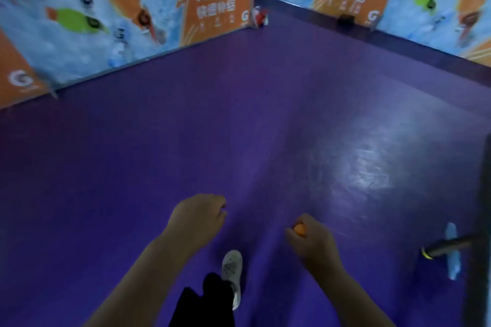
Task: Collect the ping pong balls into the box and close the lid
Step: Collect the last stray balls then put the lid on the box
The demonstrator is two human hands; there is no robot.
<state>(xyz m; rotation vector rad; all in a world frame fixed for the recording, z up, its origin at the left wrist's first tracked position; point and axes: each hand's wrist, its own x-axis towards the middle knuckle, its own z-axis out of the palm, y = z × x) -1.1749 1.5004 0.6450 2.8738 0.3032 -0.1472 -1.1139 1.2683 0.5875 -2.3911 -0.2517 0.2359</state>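
Orange ball (299,229) pinched in our right hand (314,245) above the purple floor (239,127); no box in view.
Our left hand (198,218) is curled; we cannot tell if it holds anything. A loose fingertip grip could drop the ball, and it would roll away across the floor.

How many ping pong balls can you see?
1. The orange ping pong ball is gripped in the right hand, low over the purple floor. The left hand is curled with its back to the camera, so it may hide more.
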